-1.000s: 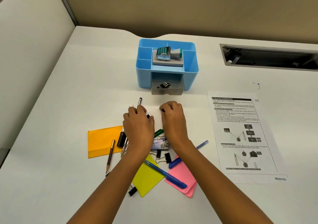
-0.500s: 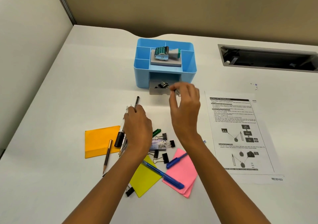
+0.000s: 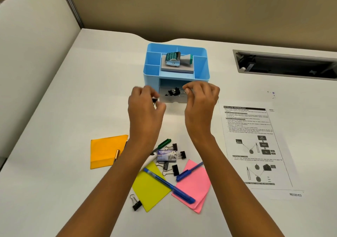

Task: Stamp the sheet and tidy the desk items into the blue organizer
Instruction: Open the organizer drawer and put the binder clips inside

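Left hand (image 3: 145,109) pinches a black binder clip (image 3: 155,100) beside the blue organizer's (image 3: 151,72) open drawer (image 3: 173,100), right hand (image 3: 199,107) pinches a second clip (image 3: 187,91) over it. I'd drop both well inside, past the front lip.

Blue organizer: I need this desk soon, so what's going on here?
A person is tidying binder clips into the open drawer of the blue organizer. The left hand pinches a black clip beside the drawer; the right hand seems to pinch a second clip over it. The stamp lies on top. On the desk lie pens, sticky notes and loose clips; the sheet already reads RECEIVED.
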`<state>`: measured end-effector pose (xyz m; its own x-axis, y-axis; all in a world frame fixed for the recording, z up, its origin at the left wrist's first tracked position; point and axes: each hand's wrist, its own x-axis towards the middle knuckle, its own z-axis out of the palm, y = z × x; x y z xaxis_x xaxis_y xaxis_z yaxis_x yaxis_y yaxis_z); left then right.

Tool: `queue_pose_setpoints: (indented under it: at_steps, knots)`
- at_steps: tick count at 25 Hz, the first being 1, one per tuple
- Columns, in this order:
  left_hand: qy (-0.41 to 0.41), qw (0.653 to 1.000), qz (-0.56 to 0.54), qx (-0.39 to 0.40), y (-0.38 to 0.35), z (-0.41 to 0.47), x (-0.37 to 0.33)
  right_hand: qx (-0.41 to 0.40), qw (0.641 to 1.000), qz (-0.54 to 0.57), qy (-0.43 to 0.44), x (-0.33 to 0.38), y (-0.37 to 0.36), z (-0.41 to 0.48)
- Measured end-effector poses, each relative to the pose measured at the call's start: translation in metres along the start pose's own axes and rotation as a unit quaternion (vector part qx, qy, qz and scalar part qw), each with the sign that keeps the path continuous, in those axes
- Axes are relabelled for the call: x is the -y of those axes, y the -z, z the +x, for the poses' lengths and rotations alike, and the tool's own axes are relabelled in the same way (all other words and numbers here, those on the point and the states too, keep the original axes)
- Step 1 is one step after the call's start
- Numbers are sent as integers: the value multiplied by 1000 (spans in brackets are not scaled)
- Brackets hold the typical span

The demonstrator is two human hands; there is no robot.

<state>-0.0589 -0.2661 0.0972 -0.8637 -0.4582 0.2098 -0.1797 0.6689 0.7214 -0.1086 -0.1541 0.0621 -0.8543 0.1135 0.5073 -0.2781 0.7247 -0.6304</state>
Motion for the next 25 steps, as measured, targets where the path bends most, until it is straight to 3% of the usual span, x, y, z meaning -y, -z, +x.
queue_pose_setpoints:
  at_steps: [3,8,11,15,18,25]
  knots:
    - [-61,998,-15,14,-3,26,-22,6,1000,5,-16,-1,18,-24]
    - [-21,990,79,113,-33,55,-31,52,998,10,-45,-15,41,-68]
    - [-22,991,58,120,-36,52,-25,82,995,1,-64,-22,49,-87]
    - [-82,994,-17,71,-21,27,-8,139,987,-8,-80,-23,56,-107]
    - [-103,991,-24,79,-11,-5,11,204,977,-8,-68,-22,58,-121]
    - [-121,978,77,152,-2,-99,61,251,967,-41,-9,-26,55,-136]
